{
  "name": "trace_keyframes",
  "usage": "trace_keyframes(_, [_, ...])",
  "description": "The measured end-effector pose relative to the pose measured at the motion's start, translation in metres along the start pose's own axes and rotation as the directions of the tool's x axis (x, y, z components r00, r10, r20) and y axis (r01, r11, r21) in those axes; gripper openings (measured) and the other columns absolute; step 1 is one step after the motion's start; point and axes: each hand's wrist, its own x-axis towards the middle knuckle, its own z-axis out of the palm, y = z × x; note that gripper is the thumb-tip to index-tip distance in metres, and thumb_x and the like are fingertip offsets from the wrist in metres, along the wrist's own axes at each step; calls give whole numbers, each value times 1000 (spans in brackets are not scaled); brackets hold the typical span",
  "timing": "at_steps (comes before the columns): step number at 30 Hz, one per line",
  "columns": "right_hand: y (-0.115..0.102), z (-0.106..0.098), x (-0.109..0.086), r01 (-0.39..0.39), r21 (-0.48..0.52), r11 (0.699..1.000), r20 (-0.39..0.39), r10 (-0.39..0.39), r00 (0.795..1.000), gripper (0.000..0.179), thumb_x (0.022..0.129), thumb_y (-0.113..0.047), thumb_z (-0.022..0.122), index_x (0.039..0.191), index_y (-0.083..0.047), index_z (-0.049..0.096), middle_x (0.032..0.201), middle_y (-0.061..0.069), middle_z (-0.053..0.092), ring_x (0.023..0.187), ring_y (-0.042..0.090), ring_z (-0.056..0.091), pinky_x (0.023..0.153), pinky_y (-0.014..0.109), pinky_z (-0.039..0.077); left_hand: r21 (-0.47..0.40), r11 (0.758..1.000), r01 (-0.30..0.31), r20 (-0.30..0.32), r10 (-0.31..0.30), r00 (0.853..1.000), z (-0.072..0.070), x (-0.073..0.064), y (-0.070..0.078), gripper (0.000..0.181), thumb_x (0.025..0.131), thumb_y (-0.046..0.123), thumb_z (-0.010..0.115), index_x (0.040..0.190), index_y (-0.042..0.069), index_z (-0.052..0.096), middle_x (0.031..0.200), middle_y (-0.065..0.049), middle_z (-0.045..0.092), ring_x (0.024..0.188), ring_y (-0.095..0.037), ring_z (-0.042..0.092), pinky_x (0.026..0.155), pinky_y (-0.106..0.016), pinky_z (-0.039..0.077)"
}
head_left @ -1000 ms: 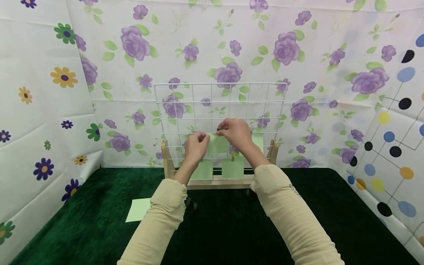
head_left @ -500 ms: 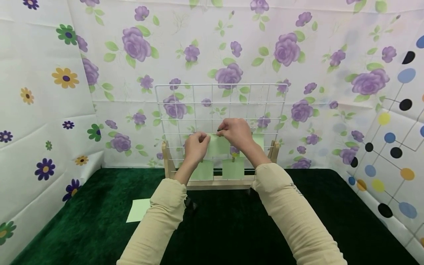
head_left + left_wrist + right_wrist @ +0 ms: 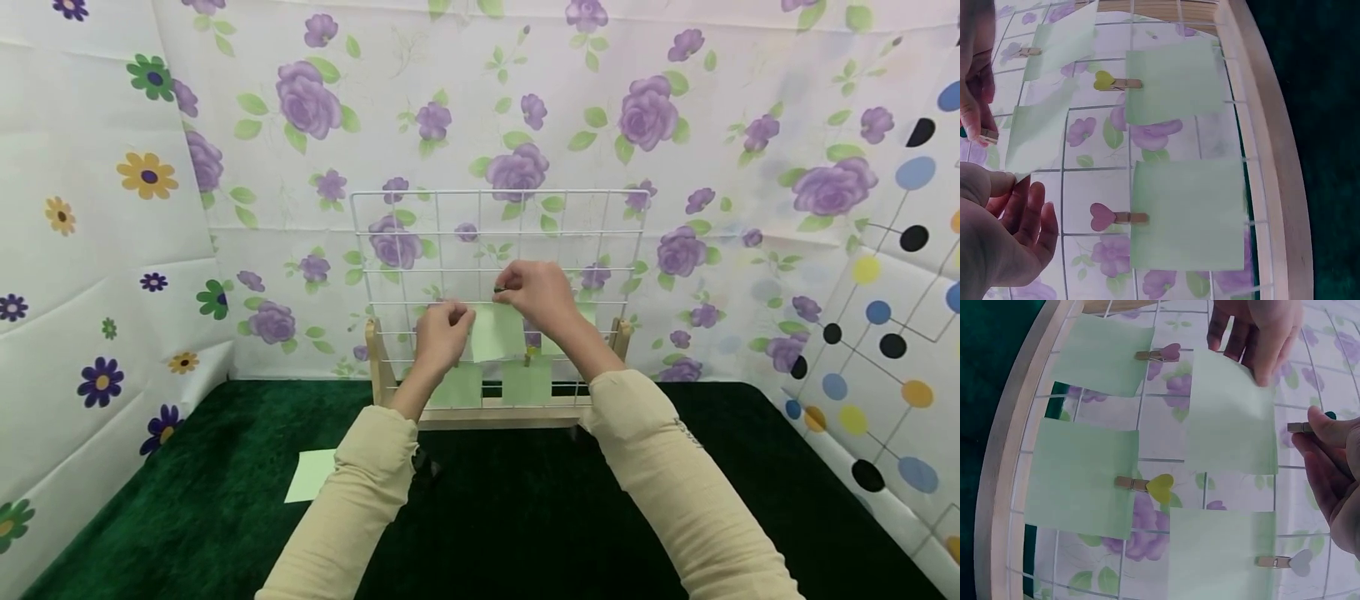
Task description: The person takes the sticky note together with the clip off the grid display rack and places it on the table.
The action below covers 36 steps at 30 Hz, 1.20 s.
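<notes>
My left hand [image 3: 444, 333] pinches the corner of a pale green paper square [image 3: 1232, 419], which lies against a white wire grid [image 3: 525, 192]. Just right of that paper's upper edge, my right hand [image 3: 542, 293] holds a small wooden clothespin [image 3: 1297, 427] between thumb and fingers; a dark green ornament shows at its end. The clothespin is apart from the paper in the right wrist view. Other green squares hang from the grid by clothespins: one with a pink heart [image 3: 1102, 217], one with a yellow heart [image 3: 1104, 79], one with a grey heart [image 3: 1300, 563].
A wooden stand [image 3: 495, 419] supports the grid on a dark green cloth [image 3: 510, 517]. One loose green paper [image 3: 311, 475] lies on the cloth at left, partly behind the left sleeve. Flower-patterned sheets [image 3: 300, 167] stand behind the grid.
The right hand has shifted slightly up and right with the clothespin, and its forearm has swung right. More of the held paper shows, its lower edge lower in view. The left hand stays nearly still.
</notes>
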Motion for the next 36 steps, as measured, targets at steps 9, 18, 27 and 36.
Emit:
trace_keyframes(9, [0,-2,-10,25,106,994,15,-27,1000,22,85,-5,73,104,1,64,96,13,71,88,24,68,77,37,53,-45,999,-14,54,16,998,-3,-4,-14,17,95,12,60,100,-1,69,94,-13,67,84,-25,62,75,-37,51])
trace_keyframes(18, [15,1,-24,55,145,988,49,-63,997,20,86,-9,74,103,0,70,97,11,71,83,22,69,74,37,55,-58,997,-57,113,63,992,-15,-16,-25,20,95,13,60,109,0,68,95,-13,69,88,-25,62,75,-39,49])
trace_keyframes(27, [41,7,-61,-2,141,990,84,-10,996,24,89,-20,71,109,-6,72,110,10,68,87,22,69,72,41,55,-38,999,-19,155,25,988,-33,-31,-41,20,98,15,58,108,0,66,98,-12,67,91,-26,60,81,-41,48])
trace_keyframes(36, [62,15,-87,-42,222,974,82,24,996,21,87,-15,73,108,-8,73,110,7,67,85,18,70,70,37,56,-33,997,72,197,-64,978,-45,-48,-59,22,100,18,54,109,1,66,102,-12,65,93,-25,58,83,-42,48])
